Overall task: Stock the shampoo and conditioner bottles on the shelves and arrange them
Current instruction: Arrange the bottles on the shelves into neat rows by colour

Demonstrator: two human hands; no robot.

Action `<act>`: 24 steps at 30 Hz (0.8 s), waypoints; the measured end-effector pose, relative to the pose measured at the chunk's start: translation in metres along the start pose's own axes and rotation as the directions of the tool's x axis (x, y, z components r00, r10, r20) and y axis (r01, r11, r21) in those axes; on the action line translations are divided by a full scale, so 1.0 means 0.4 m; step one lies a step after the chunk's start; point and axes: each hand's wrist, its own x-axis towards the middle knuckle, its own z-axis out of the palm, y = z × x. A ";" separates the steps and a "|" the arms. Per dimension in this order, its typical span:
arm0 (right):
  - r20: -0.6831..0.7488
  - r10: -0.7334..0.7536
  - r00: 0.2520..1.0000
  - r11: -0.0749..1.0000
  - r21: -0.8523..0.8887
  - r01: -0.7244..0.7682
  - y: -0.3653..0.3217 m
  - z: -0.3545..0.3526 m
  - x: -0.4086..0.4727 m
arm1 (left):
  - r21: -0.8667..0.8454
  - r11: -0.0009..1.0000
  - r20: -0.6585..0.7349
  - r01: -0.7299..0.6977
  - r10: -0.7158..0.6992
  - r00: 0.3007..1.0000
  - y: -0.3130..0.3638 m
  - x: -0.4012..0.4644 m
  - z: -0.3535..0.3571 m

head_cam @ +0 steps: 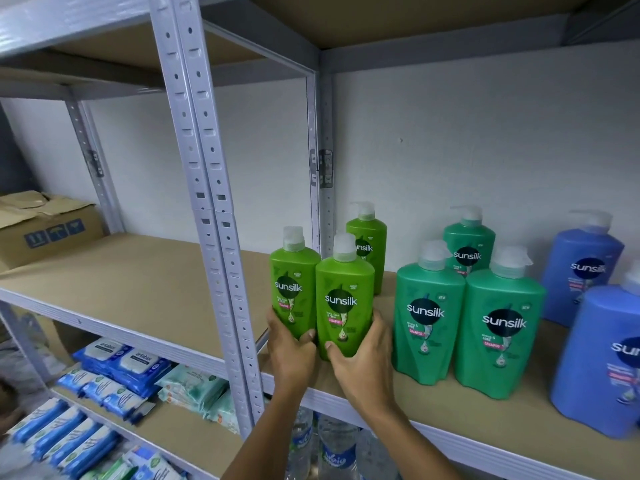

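The left hand grips a light green shampoo bottle near its base, and the right hand grips a second light green bottle just beside it. Both stand upright at the left end of the shelf, near its front edge. A third one stands behind. Teal bottles and blue bottles are at right. Bare board lies between the groups. A cardboard box is on the neighbouring shelf.

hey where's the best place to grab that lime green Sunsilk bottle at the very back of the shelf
Probably the pump neck, just under the white cap, coming from above. The back lime green bottle stands upright behind the two front lime green bottles held by the left hand and right hand, so its body is blocked from the front. Only its top shows freely.
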 end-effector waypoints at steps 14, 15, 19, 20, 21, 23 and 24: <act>-0.003 0.001 1.000 0.999 -0.033 -0.002 0.001 -0.003 -0.011 | -0.001 0.999 0.026 0.038 -0.038 0.999 0.008 -0.003 -0.012; 0.002 0.004 1.000 0.999 -0.036 -0.004 0.002 -0.004 -0.012 | 0.007 1.000 0.038 0.025 -0.025 0.999 0.011 -0.004 -0.011; 0.026 0.001 1.000 0.999 -0.038 0.000 0.002 -0.010 -0.010 | 0.012 1.000 0.038 0.012 -0.013 0.999 0.016 -0.008 -0.009; 0.028 0.004 1.000 1.000 -0.031 -0.003 0.001 -0.010 -0.010 | 0.005 1.000 0.025 0.014 -0.014 1.000 0.014 -0.008 -0.010; 0.027 0.007 1.000 1.000 -0.025 -0.007 0.001 -0.010 -0.009 | -0.001 1.000 0.014 0.018 -0.018 1.000 0.012 -0.008 -0.011; 0.027 0.015 1.000 1.000 -0.019 -0.014 0.001 -0.010 -0.010 | -0.013 0.999 0.000 0.035 -0.035 0.999 0.009 -0.007 -0.012; 0.031 0.016 0.999 1.000 -0.019 -0.015 0.001 -0.009 -0.010 | -0.018 0.999 -0.002 0.042 -0.042 0.999 0.008 -0.006 -0.013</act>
